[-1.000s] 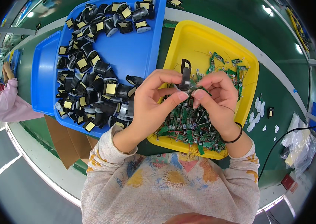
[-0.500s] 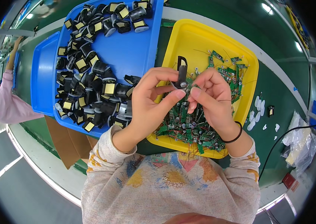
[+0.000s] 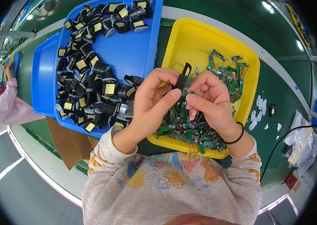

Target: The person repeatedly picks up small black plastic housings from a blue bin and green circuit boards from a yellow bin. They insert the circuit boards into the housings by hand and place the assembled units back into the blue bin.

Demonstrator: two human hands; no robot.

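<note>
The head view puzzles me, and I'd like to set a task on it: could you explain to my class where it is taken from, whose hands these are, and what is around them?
There is no machine here: a person works with bare hands. A wide fisheye camera on the person's head looks down, so straight edges bend near the rim. The left hand holds a slim black piece; the right hand's fingertips are close beside it, but whether they grip anything is unclear. On the green surface, a yellow tray holds green circuit boards, and a blue tray holds black housings.
</note>
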